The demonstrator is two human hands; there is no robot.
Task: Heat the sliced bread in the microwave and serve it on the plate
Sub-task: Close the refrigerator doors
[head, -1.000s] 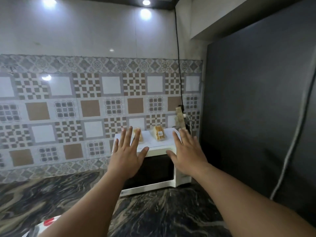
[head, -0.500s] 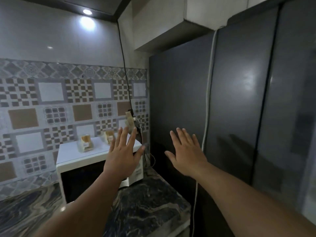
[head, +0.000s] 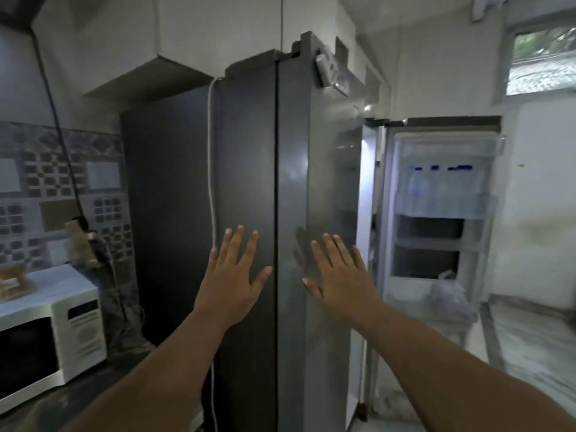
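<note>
While both bare forearms are stretched forward from the bottom of the frame, the left hand [head: 230, 285] is held flat with fingers spread and nothing gripped, and the right hand [head: 339, 282] is likewise splayed wide and empty. Whether either palm touches the surface ahead cannot be told. Just beyond the hands, at twelve o'clock, a tall dark grey metal refrigerator [head: 249, 169] is seen, with a white cord [head: 213, 182] hanging down its side. At three o'clock its door [head: 436, 219] is swung wide, and white shelves are shown inside, blurred. At eight o'clock a white box-shaped microwave oven [head: 62, 335] with a dark glass door is set on the dark marbled counter [head: 93, 388]. On its top, at nine o'clock, the sliced bread [head: 12, 282] is lying, only partly in view at the frame edge.
</note>
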